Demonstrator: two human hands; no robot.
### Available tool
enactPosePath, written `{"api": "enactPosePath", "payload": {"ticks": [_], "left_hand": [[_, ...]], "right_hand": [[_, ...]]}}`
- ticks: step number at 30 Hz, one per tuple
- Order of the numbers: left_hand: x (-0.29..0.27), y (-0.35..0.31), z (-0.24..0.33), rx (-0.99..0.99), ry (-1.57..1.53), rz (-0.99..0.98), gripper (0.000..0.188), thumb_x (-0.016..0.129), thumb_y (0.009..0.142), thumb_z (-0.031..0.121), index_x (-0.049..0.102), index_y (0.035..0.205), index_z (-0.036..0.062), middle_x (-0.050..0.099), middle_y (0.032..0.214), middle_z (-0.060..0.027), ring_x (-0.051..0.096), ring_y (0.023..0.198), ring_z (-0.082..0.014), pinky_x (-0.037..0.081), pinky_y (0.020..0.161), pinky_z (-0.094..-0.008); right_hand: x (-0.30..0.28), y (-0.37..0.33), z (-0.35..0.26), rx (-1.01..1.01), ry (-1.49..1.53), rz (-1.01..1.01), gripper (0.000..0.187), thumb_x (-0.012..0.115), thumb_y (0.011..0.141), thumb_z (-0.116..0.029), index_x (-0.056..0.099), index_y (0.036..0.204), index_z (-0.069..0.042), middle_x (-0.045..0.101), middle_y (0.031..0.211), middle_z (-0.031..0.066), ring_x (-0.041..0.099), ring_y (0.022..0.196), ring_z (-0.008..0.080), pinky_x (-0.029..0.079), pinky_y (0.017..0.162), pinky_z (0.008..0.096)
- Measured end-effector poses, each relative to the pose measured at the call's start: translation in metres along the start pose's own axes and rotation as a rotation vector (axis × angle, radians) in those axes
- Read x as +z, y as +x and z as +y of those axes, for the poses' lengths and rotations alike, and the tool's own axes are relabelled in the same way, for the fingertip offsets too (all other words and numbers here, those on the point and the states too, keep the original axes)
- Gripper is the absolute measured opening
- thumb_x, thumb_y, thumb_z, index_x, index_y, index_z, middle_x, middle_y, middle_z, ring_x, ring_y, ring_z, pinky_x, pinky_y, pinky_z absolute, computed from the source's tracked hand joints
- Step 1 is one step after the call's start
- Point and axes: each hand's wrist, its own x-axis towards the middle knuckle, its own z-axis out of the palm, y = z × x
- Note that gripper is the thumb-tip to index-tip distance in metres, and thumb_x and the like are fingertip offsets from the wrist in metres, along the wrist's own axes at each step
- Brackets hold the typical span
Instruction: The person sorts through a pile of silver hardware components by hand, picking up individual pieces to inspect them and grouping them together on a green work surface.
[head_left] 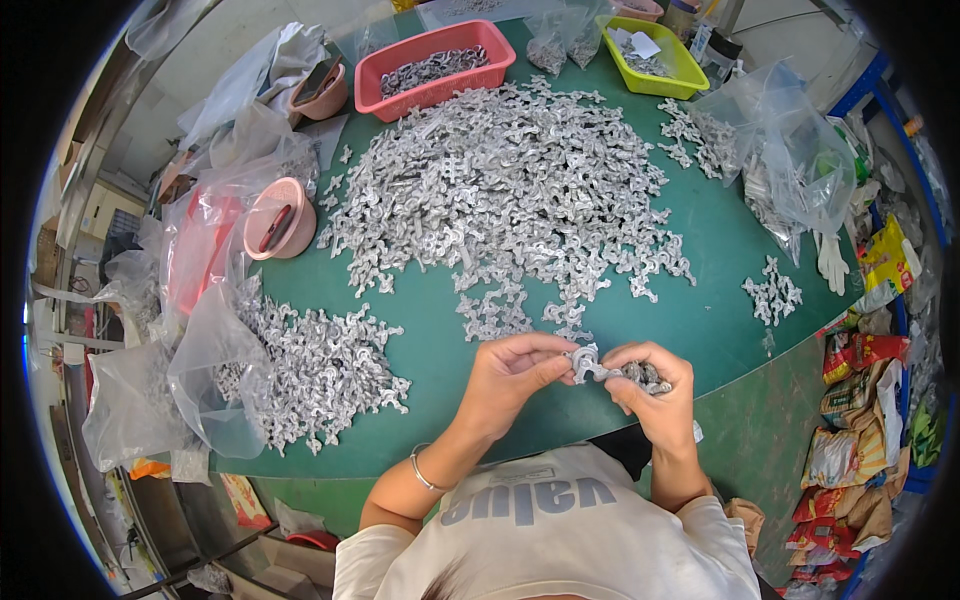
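Note:
Near the table's front edge, my left hand (522,375) pinches a small silver cast-metal part (584,362) with a curved outline between thumb and fingertips. Close on its right, my right hand (660,392) is curled around several small rounded metal pieces (645,374), and its thumb and forefinger meet the right end of the cast part. Whether a piece is being joined to it is too small to tell. Beyond both hands spreads a large heap of similar silver metal parts (500,190), a few of them lying just past my left fingertips.
A smaller pile of parts (325,375) lies left beside clear plastic bags (215,370). A pink cup (282,225) stands behind it. At the back are a red basin (435,70) and a yellow-green basin (655,70). A few parts (772,293) and a white glove (830,262) lie right.

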Motion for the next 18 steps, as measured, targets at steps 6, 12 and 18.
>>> {"api": "enactPosePath", "payload": {"ticks": [6,12,18], "left_hand": [[0.001,-0.001,0.0,-0.028,-0.067,-0.036,0.016,0.058,0.08,0.0,0.058,0.094,-0.0062,0.06,0.087,-0.0132,0.059,0.076,-0.0175,0.049,0.071,-0.0277],[-0.022,-0.009,0.005,-0.006,0.022,-0.003,0.014,0.059,0.079,0.0,0.058,0.091,-0.0059,0.06,0.086,-0.0127,0.059,0.075,-0.017,0.048,0.069,-0.0271],[-0.104,-0.053,0.034,0.003,1.179,0.342,0.008,0.052,0.077,-0.003,0.059,0.081,-0.0025,0.06,0.073,-0.01,0.058,0.063,-0.0199,0.045,0.061,-0.0285]], "right_hand": [[0.002,-0.005,-0.004,-0.091,-0.033,-0.002,0.015,0.066,0.07,0.002,0.06,0.083,0.001,0.061,0.08,0.0063,0.055,0.071,0.0098,0.043,0.063,0.0213],[-0.019,0.014,0.013,0.132,0.094,0.057,0.016,0.066,0.073,-0.005,0.058,0.087,0.001,0.056,0.069,0.0015,0.046,0.058,0.0064,0.037,0.052,0.0203],[-0.078,0.05,0.067,-0.082,-1.022,0.427,0.024,0.069,0.068,-0.011,0.06,0.089,-0.004,0.054,0.069,0.0122,0.051,0.059,0.0288,0.042,0.056,0.0363]]}}
